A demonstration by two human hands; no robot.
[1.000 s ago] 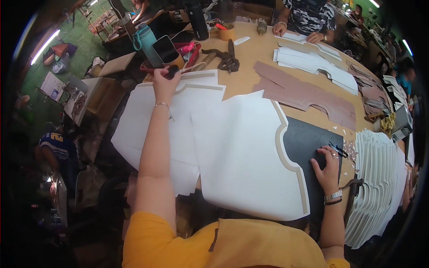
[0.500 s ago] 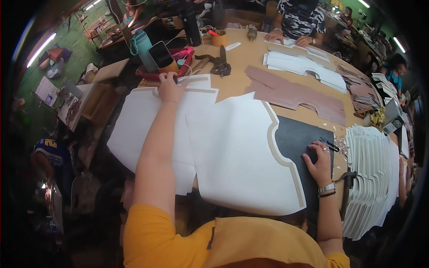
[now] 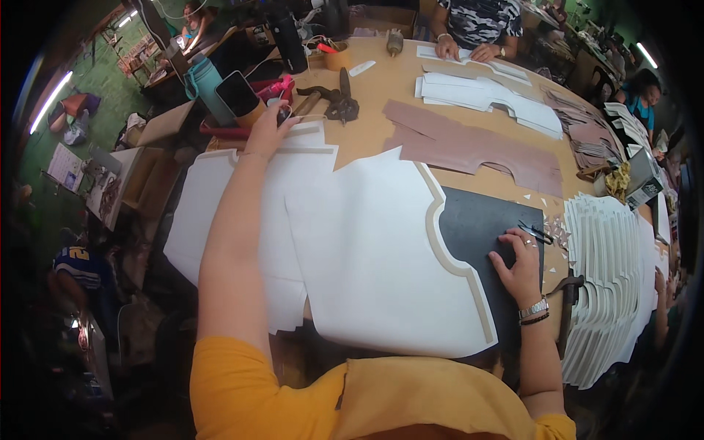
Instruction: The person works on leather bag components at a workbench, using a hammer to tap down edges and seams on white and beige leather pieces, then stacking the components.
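Note:
My left hand (image 3: 268,133) reaches to the red tray (image 3: 292,91). Its fingers are closed around a small dark thing (image 3: 283,114) that I cannot make out. My right hand (image 3: 519,270) rests on the black mat (image 3: 480,214), fingers loosely bent, thumb apart. Black thread snips (image 3: 537,232) lie at its fingertips. Between my arms spreads a large white cut panel (image 3: 367,242) with a beige strip (image 3: 444,249) along its curved edge. Another white panel (image 3: 194,213) with a similar strip lies under my left forearm.
A phone (image 3: 237,94) and teal bottle (image 3: 213,91) stand by the tray, pliers (image 3: 340,104) nearby. Brown pieces (image 3: 469,147) and white pieces (image 3: 488,99) lie farther back. A fanned white stack (image 3: 601,286) hangs over the right edge by a clamp (image 3: 566,293). A co-worker (image 3: 480,29) sits opposite.
My left hand has moved slightly farther in toward the tray, and a dark thing now shows in its fingers. The whole view has shifted a little. My right hand stays on the mat.

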